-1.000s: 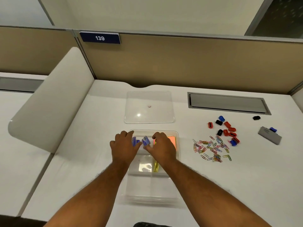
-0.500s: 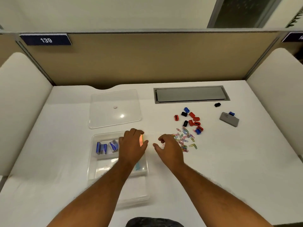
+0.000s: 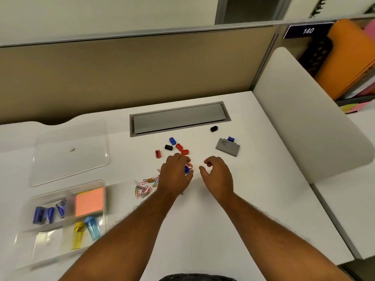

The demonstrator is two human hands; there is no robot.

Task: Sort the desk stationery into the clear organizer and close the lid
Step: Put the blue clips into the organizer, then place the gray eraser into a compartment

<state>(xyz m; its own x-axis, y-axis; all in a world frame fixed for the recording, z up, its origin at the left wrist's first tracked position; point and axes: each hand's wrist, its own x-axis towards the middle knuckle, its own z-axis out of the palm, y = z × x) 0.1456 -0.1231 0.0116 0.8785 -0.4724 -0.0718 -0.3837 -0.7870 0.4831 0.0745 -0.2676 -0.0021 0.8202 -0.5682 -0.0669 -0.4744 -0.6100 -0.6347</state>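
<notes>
The clear organizer (image 3: 46, 245) lies at the near left with an orange sticky-note pad (image 3: 89, 201), several blue pieces (image 3: 45, 214), a yellow piece (image 3: 78, 235) and a light blue piece (image 3: 92, 228) in its compartments. Its clear lid (image 3: 71, 153) lies flat behind it. Coloured paper clips (image 3: 144, 188) are heaped mid-desk. Red, black and blue sharpeners (image 3: 168, 147) are scattered beyond them. My left hand (image 3: 174, 175) rests palm down over the nearest sharpeners, with a blue one (image 3: 186, 170) showing at its fingertips. My right hand (image 3: 218, 175) hovers beside it, fingers curled and empty.
A grey flat block (image 3: 227, 147) with a blue piece at its far edge lies to the right, and a lone black sharpener (image 3: 214, 129) behind it. A grey cable slot (image 3: 178, 118) is set in the desk. A white divider (image 3: 304, 118) bounds the right side.
Both hands left the organizer and moved right to the sharpeners. The view swung right, so the organizer now sits at the left edge.
</notes>
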